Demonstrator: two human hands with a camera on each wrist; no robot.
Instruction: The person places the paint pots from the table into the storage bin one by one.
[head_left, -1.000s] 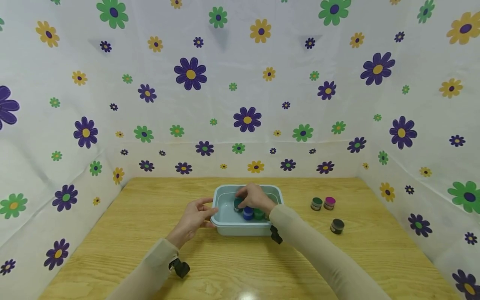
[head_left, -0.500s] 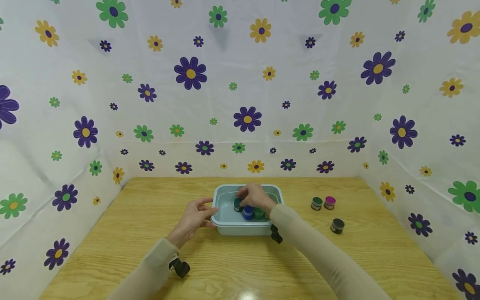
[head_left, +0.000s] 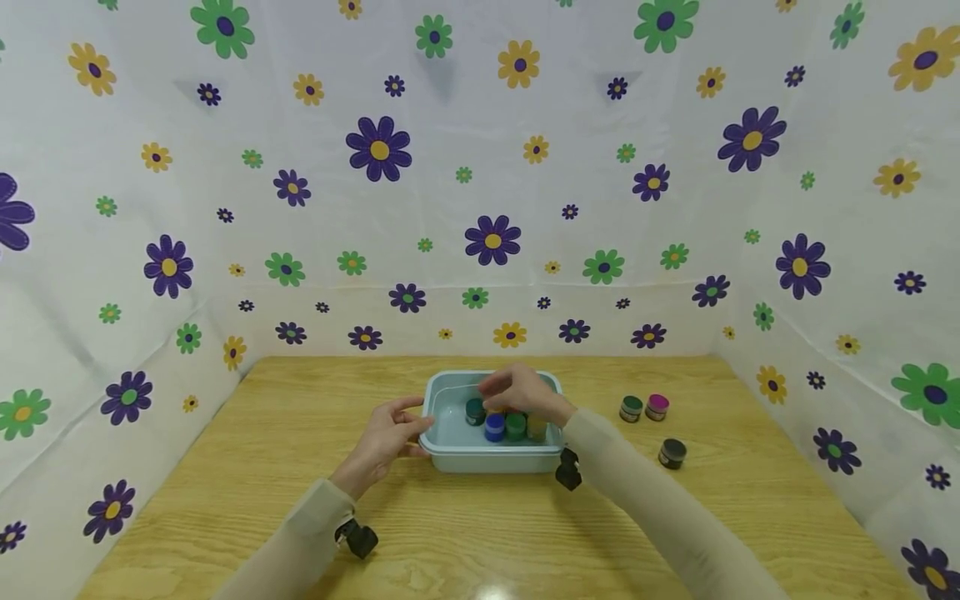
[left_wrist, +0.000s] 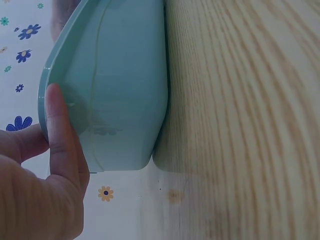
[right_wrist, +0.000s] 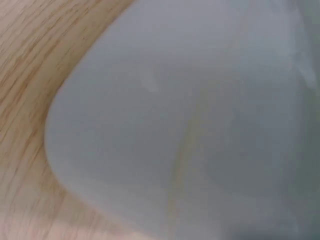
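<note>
Four small jars, dark teal [head_left: 475, 410], blue [head_left: 494, 427], green [head_left: 515, 426] and yellowish [head_left: 536, 426], stand inside one pale-blue tub [head_left: 491, 457] at frame centre. Right hand [head_left: 522, 391] hovers just above them, fingers loosely curled, holding nothing. Left hand [head_left: 384, 440] pinches the tub's left rim. Three more jars [head_left: 646, 407] stand apart, right.

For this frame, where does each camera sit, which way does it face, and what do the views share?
Head: on the person's head, looking forward and down at the wooden table, the pale blue plastic tub and both sleeved arms; left hand, right hand.
Left wrist: beside the tub's outer wall, left hand's fingers on its rim.
Right wrist: very close to the tub, blurred; no hand shows.
Shared: all three show tub and table.
</note>
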